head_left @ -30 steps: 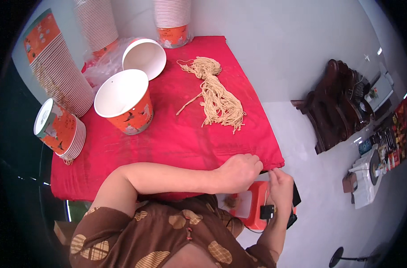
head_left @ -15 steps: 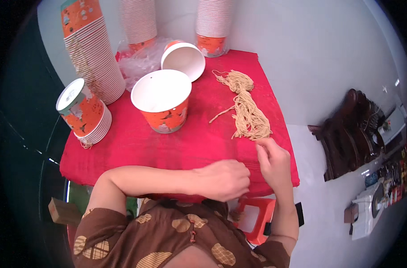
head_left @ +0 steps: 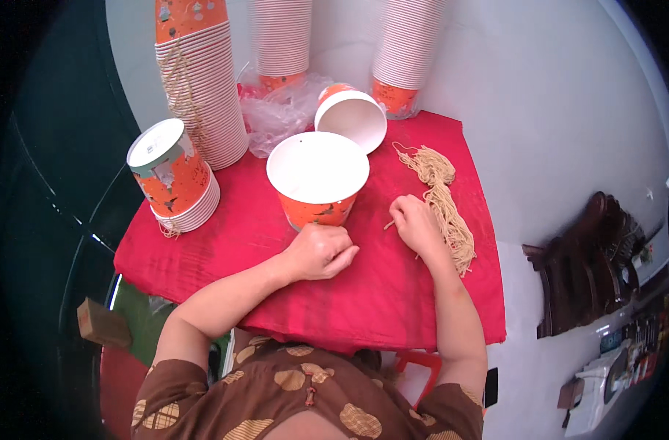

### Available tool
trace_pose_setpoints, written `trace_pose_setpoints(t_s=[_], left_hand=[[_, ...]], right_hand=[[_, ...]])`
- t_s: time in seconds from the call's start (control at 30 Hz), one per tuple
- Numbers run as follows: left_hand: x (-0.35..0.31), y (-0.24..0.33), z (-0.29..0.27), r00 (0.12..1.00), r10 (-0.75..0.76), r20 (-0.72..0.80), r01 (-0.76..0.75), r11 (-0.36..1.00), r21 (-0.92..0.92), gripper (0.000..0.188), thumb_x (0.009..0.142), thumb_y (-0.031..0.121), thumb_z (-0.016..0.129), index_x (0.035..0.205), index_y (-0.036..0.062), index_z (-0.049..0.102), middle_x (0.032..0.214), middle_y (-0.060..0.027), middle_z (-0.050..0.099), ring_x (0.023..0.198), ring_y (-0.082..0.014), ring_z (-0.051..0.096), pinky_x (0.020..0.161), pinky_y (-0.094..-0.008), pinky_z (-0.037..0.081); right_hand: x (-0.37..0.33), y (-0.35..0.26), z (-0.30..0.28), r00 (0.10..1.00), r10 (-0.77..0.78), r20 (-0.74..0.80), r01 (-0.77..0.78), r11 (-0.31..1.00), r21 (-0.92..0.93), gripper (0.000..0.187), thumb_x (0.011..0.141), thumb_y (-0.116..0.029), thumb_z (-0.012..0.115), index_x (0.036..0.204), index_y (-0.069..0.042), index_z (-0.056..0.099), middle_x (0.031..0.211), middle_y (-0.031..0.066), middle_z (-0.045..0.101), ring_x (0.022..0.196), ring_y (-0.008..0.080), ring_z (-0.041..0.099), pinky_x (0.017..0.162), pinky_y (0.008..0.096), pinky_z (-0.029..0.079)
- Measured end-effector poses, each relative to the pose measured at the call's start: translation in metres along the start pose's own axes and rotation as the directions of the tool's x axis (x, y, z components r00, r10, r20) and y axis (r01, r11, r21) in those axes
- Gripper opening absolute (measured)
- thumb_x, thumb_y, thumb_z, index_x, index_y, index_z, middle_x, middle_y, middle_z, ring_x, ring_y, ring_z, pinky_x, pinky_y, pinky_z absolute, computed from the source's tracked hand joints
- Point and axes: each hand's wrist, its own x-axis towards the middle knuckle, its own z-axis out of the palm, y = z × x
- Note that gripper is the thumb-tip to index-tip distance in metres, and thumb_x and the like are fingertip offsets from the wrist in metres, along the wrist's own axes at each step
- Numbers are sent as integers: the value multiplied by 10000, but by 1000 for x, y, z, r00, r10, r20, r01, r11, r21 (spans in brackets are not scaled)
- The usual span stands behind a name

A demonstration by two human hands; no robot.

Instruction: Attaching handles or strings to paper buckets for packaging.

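A white-lined orange paper bucket [head_left: 317, 215] stands upright at the middle of the table, its open mouth facing up. Just in front of it is my left hand [head_left: 320, 253], curled into a loose fist; anything inside the fingers is hidden. A bundle of tan string [head_left: 446, 205], tied near its far end, lies on the right of the table. My right hand [head_left: 417, 224] rests over its left side with thumb and fingers pinched on a loose strand, whose tip pokes out below the fingertips.
An orange bucket [head_left: 356, 123] lies on its side behind the upright one. Tall bucket stacks [head_left: 206, 95] and a short upside-down stack [head_left: 174, 180] are at the left, other stacks at the back. Crumpled clear plastic [head_left: 283, 114] sits between them on the red cloth [head_left: 393, 308].
My left hand has moved forward and left, close to the upright bucket. My right hand has moved from the bundle's near end to the loose strand. The whole view has shifted.
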Motion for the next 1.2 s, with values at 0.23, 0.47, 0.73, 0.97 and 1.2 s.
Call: trace_pose_setpoints(t_s=[0.23, 0.47, 0.73, 0.97, 1.2], left_hand=[[-5, -3, -3, 995, -27, 94, 27, 1000, -5, 195, 812, 67, 683, 655, 30, 574, 594, -111, 560, 518, -285, 569, 462, -387, 424], [-11, 1, -4, 987, -49, 153, 56, 997, -44, 194, 818, 78, 690, 666, 27, 580, 620, -118, 575, 547, -291, 584, 491, -392, 435], [-13, 5, -4, 977, -71, 201, 84, 995, -56, 184, 840, 102, 680, 695, 23, 598, 638, -123, 583, 579, -303, 600, 516, -406, 454], [-13, 4, -6, 979, -77, 191, 89, 995, -53, 221, 840, 130, 671, 671, 12, 591, 629, -130, 580, 581, -320, 600, 522, -425, 454], [-11, 4, -7, 970, -128, 208, 137, 990, -28, 226, 847, 134, 657, 669, 15, 584, 628, -139, 571, 590, -330, 595, 532, -436, 453]], right_hand=[[-8, 29, 3, 992, -120, -30, 120, 993, -5, 46, 845, -46, 638, 879, -15, 641, 875, 146, 608, 879, 334, 605, 790, 417, 491], [-10, 21, -1, 970, -242, 27, 242, 970, -13, 143, 796, -26, 683, 937, -47, 687, 926, 98, 599, 921, 284, 577, 830, 395, 494], [-12, 16, 7, 954, -293, 69, 296, 953, -55, 84, 791, -31, 676, 875, -37, 676, 908, 91, 590, 914, 270, 571, 812, 383, 494], [-11, 12, 10, 952, -303, 36, 304, 952, -18, 49, 775, -25, 679, 773, -21, 630, 872, 93, 581, 876, 273, 564, 770, 393, 485], [-12, 7, 6, 929, -370, 7, 370, 929, -6, 45, 769, -39, 682, 770, -32, 638, 860, 78, 588, 852, 264, 563, 760, 393, 464]])
